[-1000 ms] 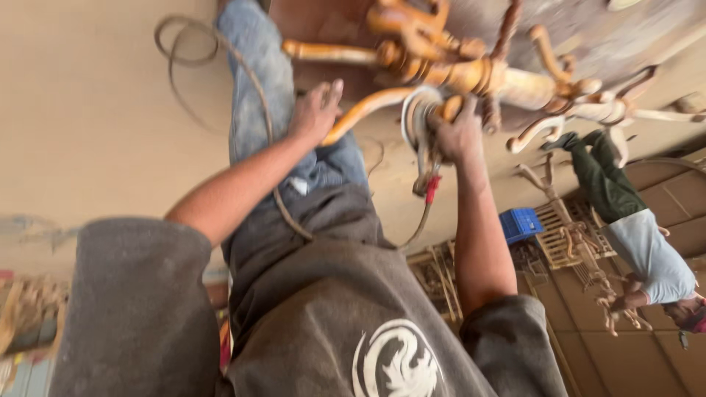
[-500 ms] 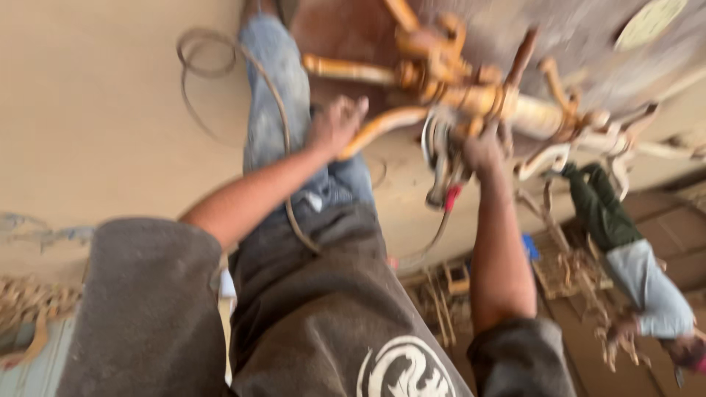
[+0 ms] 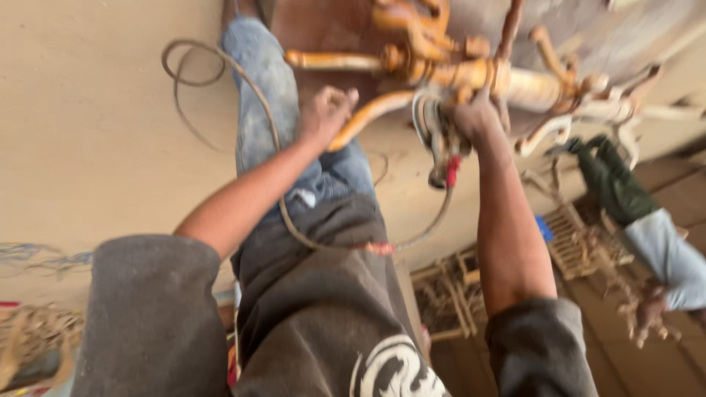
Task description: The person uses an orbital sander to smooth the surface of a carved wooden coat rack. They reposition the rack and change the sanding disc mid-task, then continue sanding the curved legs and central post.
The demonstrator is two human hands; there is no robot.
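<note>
Nearest you, your dark grey T-shirt (image 3: 323, 309) with its white emblem fills the bottom of the view, and both forearms reach away from it toward the work.

Your left hand (image 3: 326, 114) is curled shut around a curved cane rod (image 3: 368, 117), gripping it near its lower end where it bends away from the frame. Your right hand (image 3: 474, 117) is closed on a coil of binding strip (image 3: 434, 132) wound at a joint of the cane furniture frame (image 3: 478, 73), with a red-tipped tool (image 3: 450, 170) hanging just beneath that hand. The frame itself sits just past your denim-clad knee (image 3: 257, 88), resting over a brown surface. A thin loose cord (image 3: 220, 73) loops across the pale floor (image 3: 88, 132) and trails back over your lap.

To do this well, I would keep the left grip firm so the rod does not spring away, and pull the strip tight and flat at the joint, each turn touching the last. Mind the trailing cord so it does not snag.

Farther off, another person (image 3: 647, 220) in green and pale blue works among more cane pieces (image 3: 581, 242).
</note>
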